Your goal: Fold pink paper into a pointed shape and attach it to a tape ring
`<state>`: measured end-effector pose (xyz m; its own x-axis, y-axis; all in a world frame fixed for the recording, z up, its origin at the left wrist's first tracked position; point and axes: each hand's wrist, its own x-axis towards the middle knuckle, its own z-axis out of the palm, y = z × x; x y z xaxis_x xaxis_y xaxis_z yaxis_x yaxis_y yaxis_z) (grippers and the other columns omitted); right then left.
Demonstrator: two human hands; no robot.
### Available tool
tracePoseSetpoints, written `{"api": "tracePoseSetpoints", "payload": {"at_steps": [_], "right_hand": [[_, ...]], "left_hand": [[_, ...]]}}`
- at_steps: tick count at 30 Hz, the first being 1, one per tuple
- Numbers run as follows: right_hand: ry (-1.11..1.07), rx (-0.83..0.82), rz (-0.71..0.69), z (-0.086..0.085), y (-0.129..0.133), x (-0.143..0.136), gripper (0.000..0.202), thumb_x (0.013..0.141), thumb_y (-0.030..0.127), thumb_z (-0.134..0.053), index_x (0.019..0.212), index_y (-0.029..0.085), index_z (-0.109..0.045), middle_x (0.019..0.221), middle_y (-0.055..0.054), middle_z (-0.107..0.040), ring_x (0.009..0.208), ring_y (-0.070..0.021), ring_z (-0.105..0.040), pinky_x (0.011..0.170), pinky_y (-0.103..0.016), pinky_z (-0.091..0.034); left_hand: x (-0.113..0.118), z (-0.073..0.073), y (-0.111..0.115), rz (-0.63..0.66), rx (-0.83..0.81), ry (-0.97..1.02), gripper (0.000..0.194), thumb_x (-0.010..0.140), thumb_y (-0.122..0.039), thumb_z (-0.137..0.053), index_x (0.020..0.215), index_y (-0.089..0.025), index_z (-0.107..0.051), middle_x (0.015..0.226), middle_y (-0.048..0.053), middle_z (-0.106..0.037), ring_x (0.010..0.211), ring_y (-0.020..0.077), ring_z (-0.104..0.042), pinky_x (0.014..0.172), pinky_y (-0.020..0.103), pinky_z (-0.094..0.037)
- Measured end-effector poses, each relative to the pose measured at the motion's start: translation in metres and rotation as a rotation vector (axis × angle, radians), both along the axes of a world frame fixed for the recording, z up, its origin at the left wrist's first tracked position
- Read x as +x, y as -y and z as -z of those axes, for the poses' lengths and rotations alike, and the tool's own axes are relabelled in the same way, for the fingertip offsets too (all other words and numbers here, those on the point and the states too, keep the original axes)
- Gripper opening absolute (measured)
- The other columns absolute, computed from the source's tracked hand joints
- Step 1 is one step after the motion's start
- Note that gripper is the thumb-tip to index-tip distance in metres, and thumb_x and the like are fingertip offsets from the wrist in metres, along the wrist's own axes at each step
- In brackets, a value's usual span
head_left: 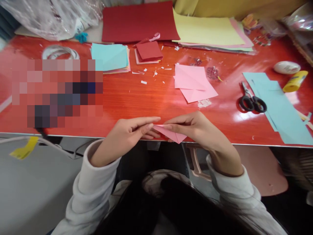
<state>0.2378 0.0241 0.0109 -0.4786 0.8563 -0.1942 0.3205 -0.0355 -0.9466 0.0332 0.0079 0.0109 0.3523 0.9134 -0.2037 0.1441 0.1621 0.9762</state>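
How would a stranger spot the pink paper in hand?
Find the glossy red table, then the bare left hand and right hand at its near edge. Between them is the small, folded pink paper: held, while other pink paper sheets lie farther back.

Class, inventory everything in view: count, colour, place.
Folded paper: one, pink, between hands
Loose sheets: two-plus, pink, mid-table
Scissors: one pair, black-handled, right
Strips: two-plus, pale blue, right
Oval object: one, white, right
Cylinder: one, yellow, right
Square stack: one, blue-topped, back-left
Small stack: one, red-topped, back
Large paper: count unclear, red, back
Large stack: one, yellow-topped, back-right
Scraps: many, white, mid-table
Plastic bag: one, clear, back-left
Coil: one, white, left
Table: one, red, centre
Left hand, right hand: one each, white-sleeved, front
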Motion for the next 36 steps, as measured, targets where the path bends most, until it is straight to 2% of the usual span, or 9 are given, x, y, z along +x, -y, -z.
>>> {"api": "tracePoseSetpoints", "payload": {"at_steps": [2, 6, 10, 13, 16, 24, 28, 36], "right_hand": [[-0.02, -0.003, 0.018, 0.001, 0.0, 0.002, 0.024, 0.08, 0.041, -0.063, 0.096, 0.027, -0.075, 0.09, -0.001, -0.073, 0.083, -0.0196, -0.066, 0.071, -0.031, -0.051], [-0.057, 0.003, 0.043, 0.002, 0.001, 0.003, 0.022, 0.079, 0.041, -0.065, 0.096, 0.03, -0.075, 0.091, 0.0, -0.073, 0.086, -0.0196, -0.066, 0.074, -0.031, -0.051], [-0.07, 0.005, 0.045, 0.001, 0.003, 0.002, 0.023, 0.079, 0.041, -0.065, 0.096, 0.029, -0.075, 0.093, 0.0, -0.073, 0.088, -0.0193, -0.065, 0.075, -0.03, -0.05], [-0.071, 0.023, 0.039, 0.0, 0.004, 0.002, 0.025, 0.079, 0.041, -0.065, 0.097, 0.027, -0.075, 0.093, 0.0, -0.073, 0.087, -0.0193, -0.065, 0.074, -0.029, -0.049], [-0.044, 0.043, 0.036, 0.0, 0.005, 0.001, 0.028, 0.08, 0.043, -0.063, 0.099, 0.024, -0.074, 0.092, -0.001, -0.073, 0.085, -0.0189, -0.064, 0.071, -0.029, -0.048], [-0.016, 0.055, 0.063, 0.002, 0.004, 0.001, 0.027, 0.081, 0.039, -0.063, 0.094, 0.019, -0.075, 0.083, -0.003, -0.073, 0.073, -0.016, -0.062, 0.063, -0.027, -0.045], [-0.033, 0.056, 0.053, 0.002, 0.004, 0.001, 0.028, 0.08, 0.041, -0.064, 0.096, 0.02, -0.075, 0.087, -0.003, -0.073, 0.077, -0.0169, -0.063, 0.067, -0.027, -0.046], [0.039, 0.06, 0.015, 0.001, 0.001, 0.006, 0.029, 0.083, 0.047, -0.058, 0.092, 0.025, -0.075, 0.08, -0.001, -0.07, 0.071, -0.0157, -0.06, 0.06, -0.026, -0.043]], "left_hand": [[0.001, -0.002, -0.003, 0.014, -0.029, -0.04, 0.027, 0.087, -0.035, -0.054, 0.1, -0.015, -0.067, 0.077, 0.002, -0.074, 0.071, 0.0126, -0.071, 0.066, 0.018, -0.058], [0.008, -0.001, -0.008, -0.007, -0.007, -0.166, 0.037, 0.086, -0.047, -0.051, 0.075, -0.014, -0.065, 0.064, 0.002, -0.07, 0.058, 0.0118, -0.068, 0.054, 0.018, -0.054], [0.011, 0.0, -0.007, 0.059, 0.078, -0.273, 0.036, 0.086, -0.045, -0.051, 0.067, -0.016, -0.058, 0.055, -0.002, -0.061, 0.045, 0.007, -0.057, 0.046, 0.016, -0.045], [0.01, -0.002, -0.004, 0.05, 0.173, -0.363, 0.035, 0.088, -0.042, -0.048, 0.065, -0.017, -0.056, 0.051, -0.005, -0.055, 0.039, 0.0047, -0.049, 0.041, 0.016, -0.037], [0.01, -0.003, -0.003, 0.036, 0.202, -0.418, 0.035, 0.089, -0.04, -0.047, 0.064, -0.018, -0.054, 0.047, -0.006, -0.054, 0.037, 0.0044, -0.046, 0.042, 0.017, -0.036], [0.013, 0.001, -0.001, -0.05, 0.204, -0.379, 0.041, 0.09, -0.045, -0.045, 0.061, -0.017, -0.054, 0.046, -0.004, -0.055, 0.035, 0.0047, -0.047, 0.039, 0.017, -0.034], [0.011, 0.001, -0.001, -0.028, 0.197, -0.36, 0.034, 0.086, -0.044, -0.052, 0.066, -0.017, -0.057, 0.053, -0.003, -0.058, 0.039, 0.0045, -0.047, 0.039, 0.015, -0.033], [0.011, 0.003, 0.001, -0.111, 0.121, -0.265, 0.032, 0.083, -0.044, -0.056, 0.067, -0.017, -0.056, 0.053, -0.002, -0.058, 0.039, 0.0063, -0.051, 0.036, 0.015, -0.037]]}}
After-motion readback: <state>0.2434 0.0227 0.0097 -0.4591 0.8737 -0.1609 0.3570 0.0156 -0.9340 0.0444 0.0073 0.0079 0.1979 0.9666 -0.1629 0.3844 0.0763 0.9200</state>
